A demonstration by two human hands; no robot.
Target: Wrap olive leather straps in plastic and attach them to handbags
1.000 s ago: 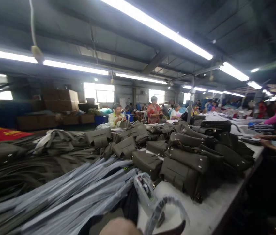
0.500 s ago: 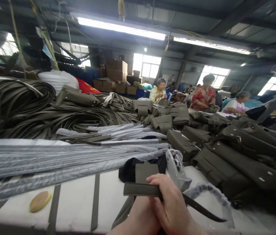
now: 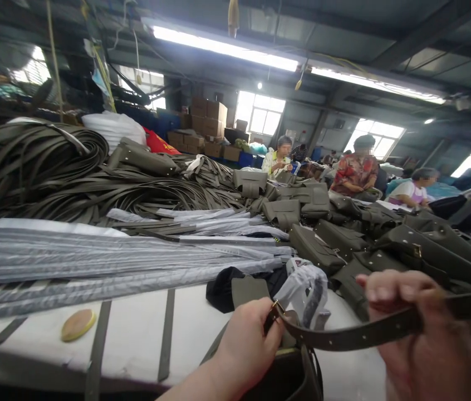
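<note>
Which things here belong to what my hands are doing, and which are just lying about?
In hand: left hand, right hand, olive strap stretched between them.

Lying about: round tan disc, plastic-wrapped strips, coiled strap pile, heaped olive bags, dark cloth.

Right edge cuts strap (image 3: 356, 333); right hand (image 3: 427, 348) blurred, cut by bottom edge; left hand (image 3: 246, 342) half-hides buckle (image 3: 275, 309).

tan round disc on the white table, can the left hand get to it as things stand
Probably yes: only bare table and flat dark strips lie between the left hand and the disc. But that hand grips the strap by its buckle, the right hand holding it too, so it isn't free.
</note>
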